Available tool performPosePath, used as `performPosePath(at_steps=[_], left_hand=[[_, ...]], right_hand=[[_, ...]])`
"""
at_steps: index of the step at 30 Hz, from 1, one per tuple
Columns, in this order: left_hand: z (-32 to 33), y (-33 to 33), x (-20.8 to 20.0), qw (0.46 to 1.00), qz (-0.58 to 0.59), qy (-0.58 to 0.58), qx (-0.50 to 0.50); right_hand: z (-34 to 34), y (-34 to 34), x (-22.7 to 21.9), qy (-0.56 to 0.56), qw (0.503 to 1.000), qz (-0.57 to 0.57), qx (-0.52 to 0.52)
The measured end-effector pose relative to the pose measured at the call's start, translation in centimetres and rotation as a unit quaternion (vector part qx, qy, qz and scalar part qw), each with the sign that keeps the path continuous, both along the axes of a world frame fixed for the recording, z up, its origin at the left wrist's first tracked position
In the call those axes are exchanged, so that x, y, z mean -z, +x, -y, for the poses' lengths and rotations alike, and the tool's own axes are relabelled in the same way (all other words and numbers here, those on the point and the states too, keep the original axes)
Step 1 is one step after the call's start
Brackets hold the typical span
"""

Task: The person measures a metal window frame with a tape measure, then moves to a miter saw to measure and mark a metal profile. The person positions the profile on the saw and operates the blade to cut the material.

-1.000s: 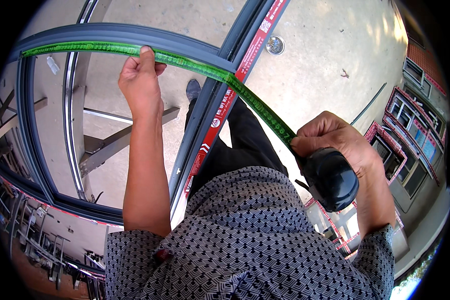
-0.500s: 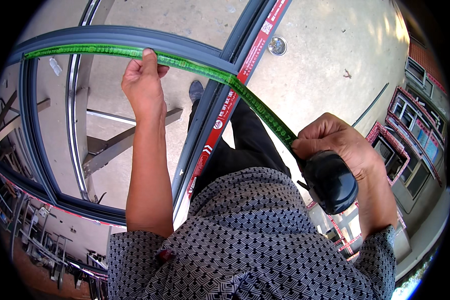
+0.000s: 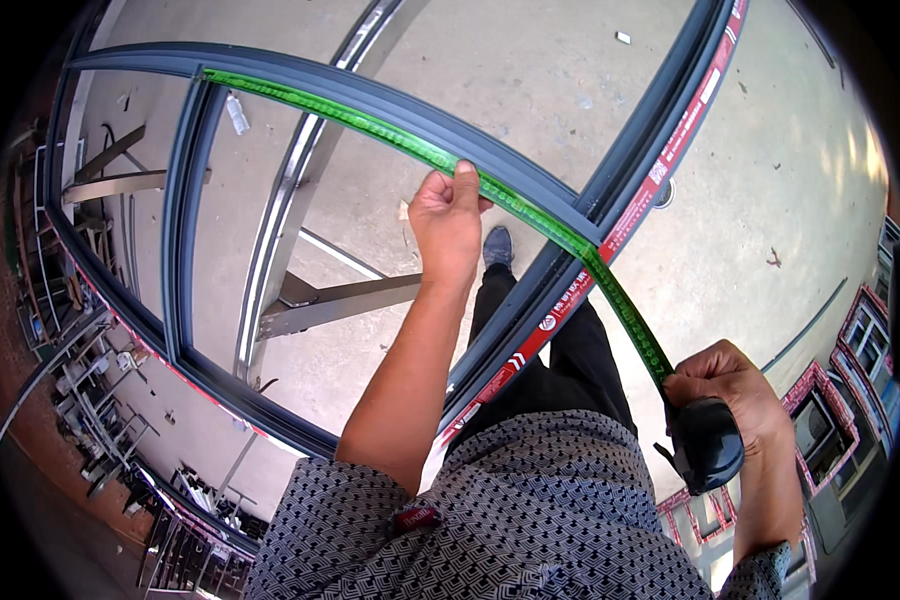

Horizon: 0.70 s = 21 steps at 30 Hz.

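Tape [image 3: 530, 212], green, thin and, I'd judge, light, springy and easily kinked, lies along the grey frame [image 3: 642, 120] and slants off its near side, the left hand [image 3: 448, 222] pinching it, thumb uppermost, over the frame, the right hand [image 3: 735, 390] closed on it outside the frame by the black case [image 3: 708, 445], probably its surest hold.

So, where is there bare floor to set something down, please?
Mostly bare floor lies between the red-labelled frame bar, the green tape and the thin rod; a small twig lies there. Crowded: lower left, with metal pieces, and far right, with red-edged window frames.
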<state>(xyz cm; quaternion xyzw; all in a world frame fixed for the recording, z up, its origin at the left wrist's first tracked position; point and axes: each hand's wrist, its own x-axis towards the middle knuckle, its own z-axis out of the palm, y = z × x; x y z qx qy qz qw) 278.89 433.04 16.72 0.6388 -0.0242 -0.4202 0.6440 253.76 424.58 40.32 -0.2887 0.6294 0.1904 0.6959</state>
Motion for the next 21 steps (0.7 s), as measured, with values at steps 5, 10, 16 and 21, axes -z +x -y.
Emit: performPosePath(at_steps=[5, 10, 16, 21], left_hand=[[0.1, 0.1, -0.5, 1.0, -0.004, 0.001, -0.028], [-0.3, 0.1, 0.3, 0.999, -0.014, -0.005, -0.031], [-0.7, 0.2, 0.7, 0.999, -0.047, -0.028, -0.003], [-1.0, 0.2, 0.9, 0.997, -0.069, -0.034, -0.001]], right_hand=[[0.1, -0.1, 0.2, -0.01, 1.0, 0.006, 0.006], [-0.6, -0.5, 0.3, -0.034, 0.999, -0.008, 0.009], [-0.7, -0.4, 0.0, -0.027, 0.999, -0.009, 0.03], [-0.8, -0.7, 0.0, -0.02, 0.999, -0.013, 0.021]])
